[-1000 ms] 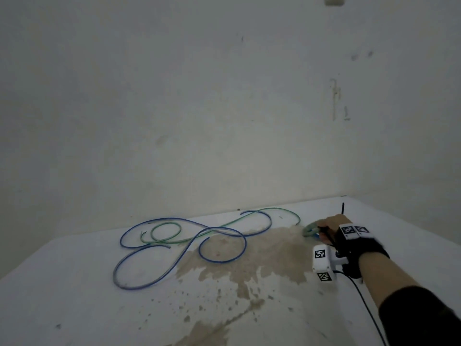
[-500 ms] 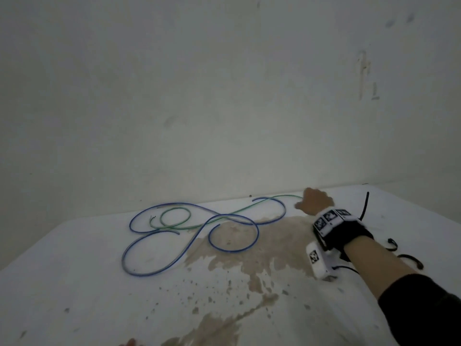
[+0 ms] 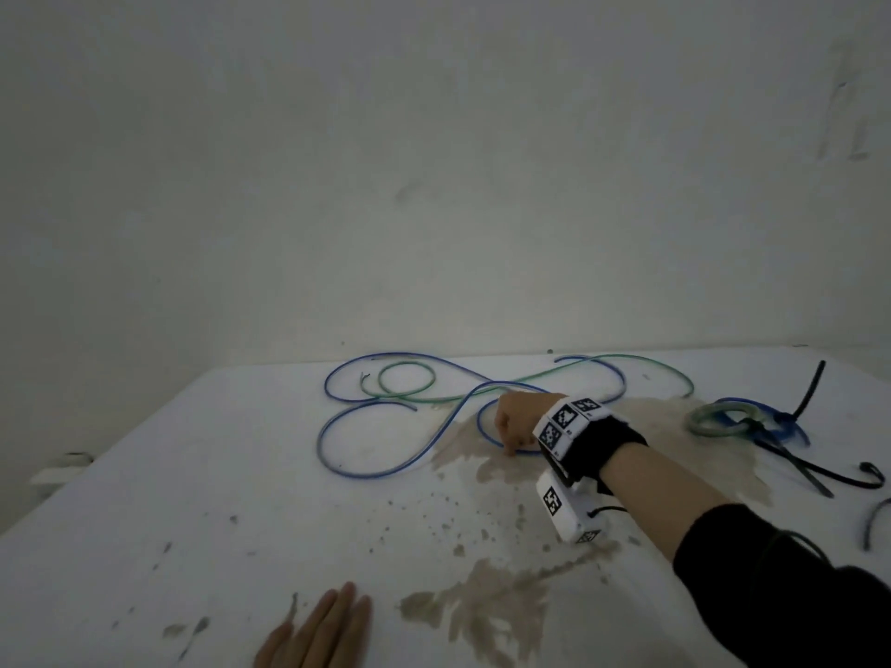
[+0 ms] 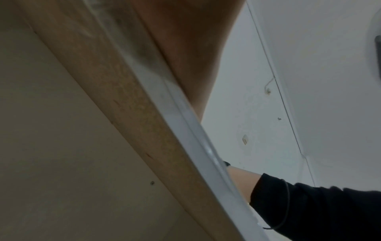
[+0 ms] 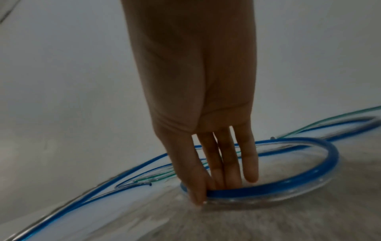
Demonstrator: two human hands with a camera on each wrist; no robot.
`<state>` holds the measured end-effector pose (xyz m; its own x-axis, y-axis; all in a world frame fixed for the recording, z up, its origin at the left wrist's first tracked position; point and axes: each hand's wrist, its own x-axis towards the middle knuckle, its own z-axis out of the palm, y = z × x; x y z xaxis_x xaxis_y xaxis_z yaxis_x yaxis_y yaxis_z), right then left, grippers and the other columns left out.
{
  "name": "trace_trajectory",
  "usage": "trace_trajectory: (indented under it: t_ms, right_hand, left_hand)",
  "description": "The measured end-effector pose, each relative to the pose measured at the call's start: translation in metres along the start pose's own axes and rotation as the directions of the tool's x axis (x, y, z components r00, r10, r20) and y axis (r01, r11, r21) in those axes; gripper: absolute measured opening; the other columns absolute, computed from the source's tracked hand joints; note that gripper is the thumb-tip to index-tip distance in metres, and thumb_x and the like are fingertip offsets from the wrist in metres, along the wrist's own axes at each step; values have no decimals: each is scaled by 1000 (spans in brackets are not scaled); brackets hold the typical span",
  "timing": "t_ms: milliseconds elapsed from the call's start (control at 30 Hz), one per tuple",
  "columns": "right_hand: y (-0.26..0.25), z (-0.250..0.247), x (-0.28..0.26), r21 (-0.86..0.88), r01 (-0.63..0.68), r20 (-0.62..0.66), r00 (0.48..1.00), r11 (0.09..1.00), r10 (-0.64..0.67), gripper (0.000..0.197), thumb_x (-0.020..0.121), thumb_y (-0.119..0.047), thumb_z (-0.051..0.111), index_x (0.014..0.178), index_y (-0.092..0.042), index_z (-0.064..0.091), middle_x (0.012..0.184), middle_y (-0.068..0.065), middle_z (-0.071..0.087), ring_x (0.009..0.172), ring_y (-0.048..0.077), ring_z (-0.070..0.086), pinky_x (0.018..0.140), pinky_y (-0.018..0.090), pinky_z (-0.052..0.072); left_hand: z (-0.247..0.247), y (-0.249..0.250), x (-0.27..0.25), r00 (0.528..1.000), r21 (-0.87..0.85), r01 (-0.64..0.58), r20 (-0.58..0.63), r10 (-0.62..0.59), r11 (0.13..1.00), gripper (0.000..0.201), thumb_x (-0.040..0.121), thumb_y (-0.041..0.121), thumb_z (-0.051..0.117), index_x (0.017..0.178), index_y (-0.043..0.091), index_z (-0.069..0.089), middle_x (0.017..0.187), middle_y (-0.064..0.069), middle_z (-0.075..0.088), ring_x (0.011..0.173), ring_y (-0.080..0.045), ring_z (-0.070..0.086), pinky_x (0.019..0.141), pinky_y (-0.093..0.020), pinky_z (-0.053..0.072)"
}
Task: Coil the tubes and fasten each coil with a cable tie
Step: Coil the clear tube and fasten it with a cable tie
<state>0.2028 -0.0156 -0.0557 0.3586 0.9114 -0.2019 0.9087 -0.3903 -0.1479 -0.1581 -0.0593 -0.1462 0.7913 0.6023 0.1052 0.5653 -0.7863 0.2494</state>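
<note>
- Blue tube (image 5: 257,193): lies in loose loops on the white table (image 3: 193,499); its nearest loop is under the right hand's fingertips (image 5: 198,198).
- Right hand (image 3: 518,421): fingers extended downward and close together, thumb and forefinger pinching the loop (the little finger stands just clear of it).
- Green tube (image 3: 641,361): thinner, interlaced with the blue one, farther from the person.
- Finished coil (image 3: 718,419): right of the hand, lying beside black cable ties (image 3: 815,474).
- Left hand (image 3: 318,634): flat on the near table edge, fingers straight and together, well apart from the tubes.
- Brown stain (image 3: 496,614): spreads across the table beneath the right wrist.
</note>
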Motion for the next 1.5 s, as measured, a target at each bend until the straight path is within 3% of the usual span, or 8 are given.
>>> trace_trajectory:
  t_ms: [167,300,500,667,800,933,1100,1500]
  right_hand:
    - [-14,-25,-27,239,88,-73,995,967,-72,18,83,-9,57,65,-9,52,62,17,63,50,23,57,59,35,52]
    - [-23,-52,-61,430,270,-322,937,862,-134,18,85,-4,53,68,-8,56,54,5,59,41,11,50,50,25,47]
    - [-32,-67,-111,568,508,-580,805,647,-123,17,86,1,54,71,-4,61,51,1,50,46,13,37,45,18,31]
    - [-35,-77,-133,585,665,-720,689,464,-81,18,89,0,53,73,-6,60,52,0,44,49,10,34,46,16,29]
    - [-26,-82,-136,512,752,-828,560,414,7,15,88,-3,56,74,-3,59,49,-8,42,46,9,33,45,16,30]
    - [-11,-86,-132,472,790,-877,467,391,114,19,90,-3,53,73,-6,58,47,-11,40,47,11,29,45,19,27]
    - [-10,-85,-127,480,800,-876,456,360,155,19,91,-5,52,73,-6,58,48,-8,38,48,12,29,45,20,27]
    - [-36,-66,-107,607,718,-772,635,340,38,29,99,-17,36,101,-11,64,69,4,64,61,13,58,59,22,47]
  left_hand:
    - [-34,-17,6,959,0,68,276,-65,998,72,75,76,21,127,30,40,149,22,26,130,6,29,95,-23,22]
    - [-100,6,25,959,46,-51,282,36,998,141,19,98,-12,145,38,7,148,25,14,134,1,27,106,-18,22]
    - [-156,49,87,960,-115,-232,-184,209,966,59,88,62,33,136,29,35,136,14,41,127,-4,37,103,-23,30]
    - [-161,77,175,915,-355,-331,-349,204,874,27,98,14,40,122,5,49,114,-14,58,100,-21,55,75,-15,40]
    - [-160,88,199,908,-748,-416,-314,277,516,17,96,4,44,85,2,57,60,-6,52,52,-14,51,55,-21,46]
    - [-157,89,201,882,-851,-450,-377,281,270,23,97,10,41,81,5,56,59,2,44,55,-12,42,59,-21,40]
    - [-149,86,201,825,-572,-565,-417,383,595,24,96,13,46,80,19,62,69,15,53,62,1,45,63,-14,36]
    - [-151,99,204,818,-811,-575,-566,-102,-110,23,97,4,36,83,4,54,59,4,60,58,-10,60,63,-21,53]
